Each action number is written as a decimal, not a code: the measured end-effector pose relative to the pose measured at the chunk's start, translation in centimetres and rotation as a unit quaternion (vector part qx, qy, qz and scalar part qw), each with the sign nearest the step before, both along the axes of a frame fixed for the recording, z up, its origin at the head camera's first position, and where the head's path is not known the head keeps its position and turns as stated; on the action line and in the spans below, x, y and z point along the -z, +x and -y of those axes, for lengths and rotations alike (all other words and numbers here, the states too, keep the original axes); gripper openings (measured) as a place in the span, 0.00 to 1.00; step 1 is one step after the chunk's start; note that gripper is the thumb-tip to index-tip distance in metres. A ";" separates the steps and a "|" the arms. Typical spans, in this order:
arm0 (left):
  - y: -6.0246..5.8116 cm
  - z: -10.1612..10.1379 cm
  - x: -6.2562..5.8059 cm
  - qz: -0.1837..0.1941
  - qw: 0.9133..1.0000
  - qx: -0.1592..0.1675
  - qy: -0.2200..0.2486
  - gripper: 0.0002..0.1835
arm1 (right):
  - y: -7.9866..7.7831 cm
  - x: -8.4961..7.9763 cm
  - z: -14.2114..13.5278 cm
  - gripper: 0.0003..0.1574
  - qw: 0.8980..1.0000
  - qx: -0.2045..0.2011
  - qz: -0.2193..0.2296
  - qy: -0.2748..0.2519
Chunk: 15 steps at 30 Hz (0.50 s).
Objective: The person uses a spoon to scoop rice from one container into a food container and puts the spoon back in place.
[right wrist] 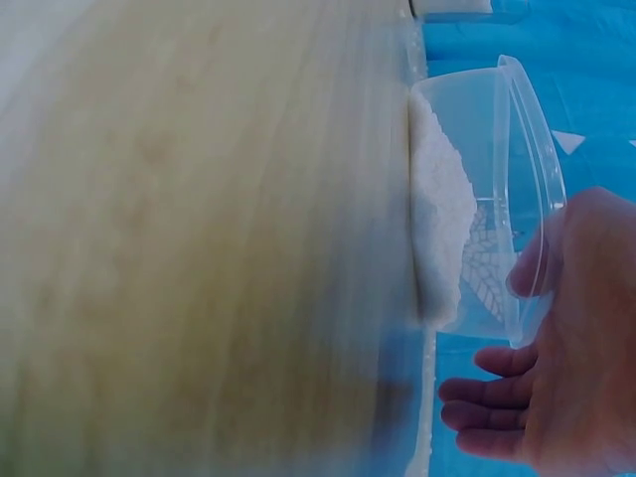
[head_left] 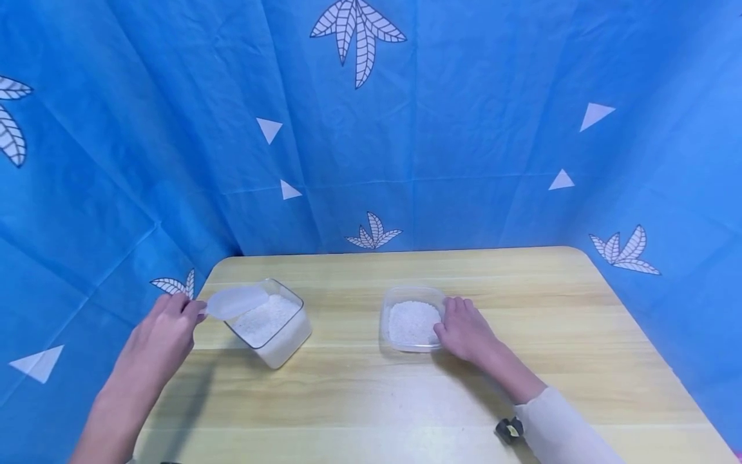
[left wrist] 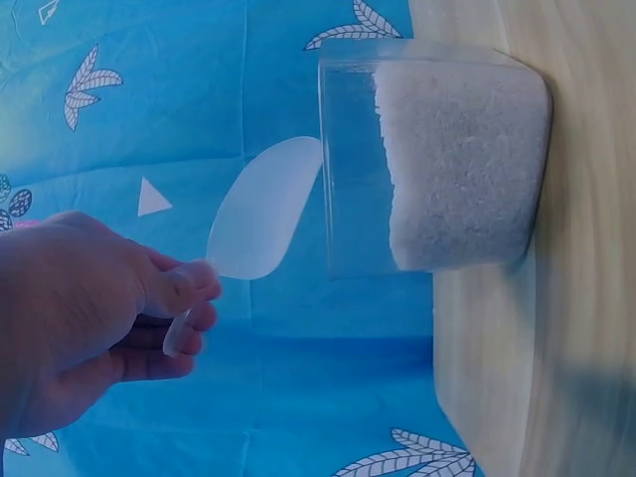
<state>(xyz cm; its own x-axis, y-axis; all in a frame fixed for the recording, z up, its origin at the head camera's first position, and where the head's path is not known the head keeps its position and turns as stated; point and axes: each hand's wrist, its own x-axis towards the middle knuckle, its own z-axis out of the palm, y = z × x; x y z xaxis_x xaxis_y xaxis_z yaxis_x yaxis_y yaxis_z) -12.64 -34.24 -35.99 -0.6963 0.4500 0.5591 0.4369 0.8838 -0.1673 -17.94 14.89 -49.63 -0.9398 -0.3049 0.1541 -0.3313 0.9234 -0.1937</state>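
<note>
My left hand grips the handle of a translucent white scoop between thumb and curled fingers. The scoop's bowl is level with the rim of a tall clear container, and overlaps its opening in the head view. White grains fill much of that container. To the right stands a shallow clear plastic box with a mound of the same white grains in it. My right hand pinches the box's right rim, thumb inside the wall and the other fingers outside.
Both containers stand on a light wood-grain table. A small black object is by the right sleeve. Behind the table and along its sides hangs a blue curtain with leaf and triangle prints.
</note>
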 end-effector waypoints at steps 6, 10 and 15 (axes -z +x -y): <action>-0.6 -0.5 0.2 0.019 0.999 0.018 -0.027 0.09 | 0.0 0.0 -0.3 0.28 1.000 0.005 0.002 -0.006; -1.4 -1.0 0.7 0.036 0.998 0.012 -0.042 0.08 | 0.1 0.0 -0.2 0.32 1.000 0.007 0.008 -0.012; -2.5 -1.3 1.7 0.058 0.997 0.005 -0.051 0.08 | 0.1 -0.1 -0.1 0.31 1.000 0.005 0.010 -0.013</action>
<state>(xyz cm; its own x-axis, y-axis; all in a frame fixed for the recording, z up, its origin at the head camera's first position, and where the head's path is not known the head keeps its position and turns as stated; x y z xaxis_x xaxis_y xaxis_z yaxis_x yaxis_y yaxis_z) -15.13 -32.97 -37.65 -0.7482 0.5082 0.4266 0.4675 0.8600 -0.2046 -17.86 14.96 -49.52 -0.9459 -0.2912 0.1431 -0.3175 0.9216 -0.2234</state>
